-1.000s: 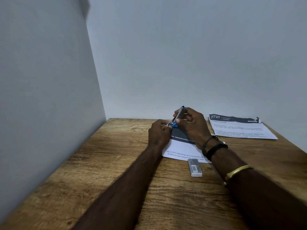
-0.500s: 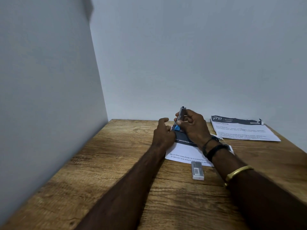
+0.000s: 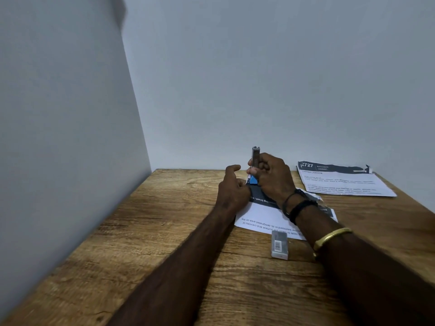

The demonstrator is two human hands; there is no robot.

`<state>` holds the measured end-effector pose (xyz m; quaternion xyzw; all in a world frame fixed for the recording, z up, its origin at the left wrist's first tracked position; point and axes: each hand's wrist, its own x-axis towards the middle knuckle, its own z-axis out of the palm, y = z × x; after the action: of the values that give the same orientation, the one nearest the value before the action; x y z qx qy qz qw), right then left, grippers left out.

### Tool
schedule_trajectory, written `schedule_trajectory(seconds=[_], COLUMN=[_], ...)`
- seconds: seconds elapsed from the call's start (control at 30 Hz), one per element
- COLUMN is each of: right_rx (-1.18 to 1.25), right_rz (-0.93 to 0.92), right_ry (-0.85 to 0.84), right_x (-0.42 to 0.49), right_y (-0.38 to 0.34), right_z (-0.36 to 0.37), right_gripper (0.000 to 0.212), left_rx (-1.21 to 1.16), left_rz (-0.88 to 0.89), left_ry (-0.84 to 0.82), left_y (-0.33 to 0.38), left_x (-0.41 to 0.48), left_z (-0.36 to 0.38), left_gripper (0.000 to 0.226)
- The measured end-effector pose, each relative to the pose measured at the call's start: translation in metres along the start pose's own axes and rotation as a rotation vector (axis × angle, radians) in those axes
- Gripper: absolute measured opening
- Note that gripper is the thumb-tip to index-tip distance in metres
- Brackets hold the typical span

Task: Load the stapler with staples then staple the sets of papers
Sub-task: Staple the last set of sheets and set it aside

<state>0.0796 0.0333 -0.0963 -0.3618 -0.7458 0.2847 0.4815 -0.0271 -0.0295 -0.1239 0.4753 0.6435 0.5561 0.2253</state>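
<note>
Head view: my right grip (image 3: 270, 177) holds the stapler (image 3: 255, 156), likely stiff and light, round its middle, upright over the paper (image 3: 263, 220), left grip (image 3: 233, 191) resting released on it.

Your tabletop (image 3: 153, 231) is wood, coarse-grained and matt. The stapler (image 3: 255, 156) shows a dull grey metal arm over a smooth blue plastic base. Beneath the stapler the paper (image 3: 263, 220) is matt white with a dark printed band; the sheets (image 3: 341, 184) right of the stapler look the same. Nearer you than the stapler, the small box (image 3: 279, 245) has a faint sheen, and your bangle (image 3: 333, 234) is polished gold-coloured metal.
</note>
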Motion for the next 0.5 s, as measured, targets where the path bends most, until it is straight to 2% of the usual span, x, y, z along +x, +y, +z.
schedule_trajectory(seconds=[0.2, 0.37, 0.43, 0.5], right_rx=[0.084, 0.086, 0.057, -0.032], right_rz=[0.046, 0.029, 0.010, -0.023], right_ry=[-0.067, 0.026, -0.033, -0.170], right_x=[-0.006, -0.010, -0.013, -0.019], right_y=[-0.004, -0.011, -0.014, -0.016], right_z=[-0.005, -0.014, -0.023, -0.035], right_gripper=[0.028, 0.030, 0.033, 0.035], left_rx=[-0.049, -0.093, -0.102, -0.110], left_rz=[-0.035, -0.031, -0.001, 0.027], left_ry=[0.000, 0.085, 0.180, 0.275], left_y=[0.001, 0.002, 0.003, 0.002], left_x=[-0.003, 0.000, 0.004, 0.008], left_z=[0.000, -0.004, -0.007, -0.009], left_gripper=[0.061, 0.050, 0.040, 0.033])
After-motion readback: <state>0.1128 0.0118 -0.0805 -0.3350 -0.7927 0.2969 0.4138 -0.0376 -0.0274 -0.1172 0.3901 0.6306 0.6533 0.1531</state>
